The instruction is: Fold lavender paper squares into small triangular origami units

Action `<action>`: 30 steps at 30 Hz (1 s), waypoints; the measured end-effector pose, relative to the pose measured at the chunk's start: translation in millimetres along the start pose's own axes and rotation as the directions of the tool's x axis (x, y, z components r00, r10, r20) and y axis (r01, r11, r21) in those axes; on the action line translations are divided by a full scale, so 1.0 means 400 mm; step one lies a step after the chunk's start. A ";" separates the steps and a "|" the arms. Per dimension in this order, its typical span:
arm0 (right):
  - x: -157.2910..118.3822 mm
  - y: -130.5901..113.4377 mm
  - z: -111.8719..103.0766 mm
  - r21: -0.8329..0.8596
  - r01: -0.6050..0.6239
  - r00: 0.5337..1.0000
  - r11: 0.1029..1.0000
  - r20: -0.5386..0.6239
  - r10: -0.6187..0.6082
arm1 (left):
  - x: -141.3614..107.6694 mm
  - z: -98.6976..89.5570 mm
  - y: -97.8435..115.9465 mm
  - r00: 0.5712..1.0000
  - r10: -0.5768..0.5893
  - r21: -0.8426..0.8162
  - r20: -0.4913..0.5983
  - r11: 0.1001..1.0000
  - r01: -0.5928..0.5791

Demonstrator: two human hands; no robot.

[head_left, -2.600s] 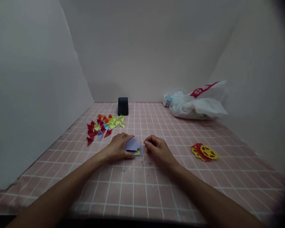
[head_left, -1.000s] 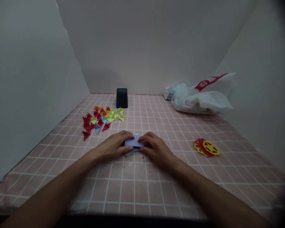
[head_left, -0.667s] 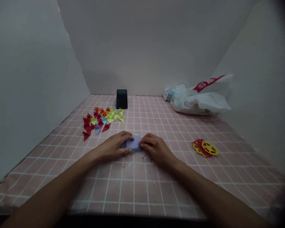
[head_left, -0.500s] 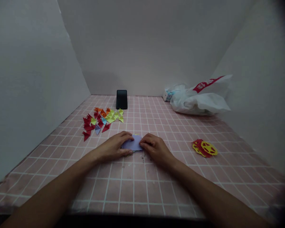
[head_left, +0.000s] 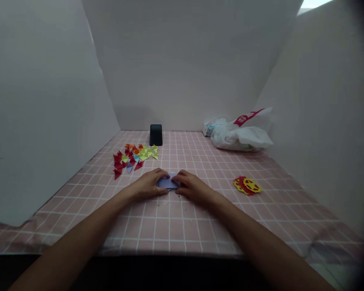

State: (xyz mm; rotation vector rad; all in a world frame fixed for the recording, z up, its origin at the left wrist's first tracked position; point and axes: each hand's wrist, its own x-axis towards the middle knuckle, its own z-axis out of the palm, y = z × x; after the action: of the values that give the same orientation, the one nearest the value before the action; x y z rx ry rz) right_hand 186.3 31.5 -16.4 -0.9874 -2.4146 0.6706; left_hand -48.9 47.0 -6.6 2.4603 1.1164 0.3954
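Low over the table's middle, a purple piece of paper [head_left: 169, 182], apparently a small stack of sheets, lies between my hands. My left hand [head_left: 151, 184] is closed on its left side, fingers at the far edge and thumb at the near edge. My right hand [head_left: 190, 186] grips the right side in much the same way, with fingertips over the top. A sliver of yellow shows behind the far edge. Both hands cover the paper's ends. To the left, folded paper pieces [head_left: 132, 159] in red, orange, yellow, blue and purple lie in a loose group.
A dark phone [head_left: 155, 135] leans upright at the back. Red and yellow gear-shaped cutouts [head_left: 248, 186] lie in a pile to the right. Behind them are a white plastic bag [head_left: 242, 135] and a small box [head_left: 206, 128]. White panels enclose the pink checked tablecloth [head_left: 200, 226].
My right hand has shifted from pinching the paper's right edge to spreading over its right end, fingers and thumb on opposite edges. The camera view has tilted up.
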 end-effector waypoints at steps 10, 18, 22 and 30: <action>0.037 0.009 0.021 -0.055 -0.103 0.995 0.993 -0.012 0.103 | -0.014 0.026 0.014 0.992 -0.027 -0.030 -0.120 0.999 0.023; 0.043 -0.019 0.011 -0.125 -0.133 0.990 0.983 0.026 0.137 | -0.015 0.044 0.020 0.990 -0.023 -0.036 -0.136 0.999 0.019; -0.004 -0.051 0.012 -0.141 -0.105 0.994 0.984 0.027 0.110 | -0.047 0.056 0.044 0.992 0.013 -0.034 -0.123 0.999 -0.017; -0.067 -0.075 0.018 -0.185 -0.033 0.999 0.982 0.024 0.038 | -0.096 0.070 0.113 0.992 0.071 -0.053 -0.108 0.996 -0.077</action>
State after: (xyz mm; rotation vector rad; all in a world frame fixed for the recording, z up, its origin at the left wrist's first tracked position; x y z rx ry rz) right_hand 184.3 -9.0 -10.3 -1.1025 -2.5244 0.4818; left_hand -32.6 -16.4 -13.1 2.4605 1.0419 0.5787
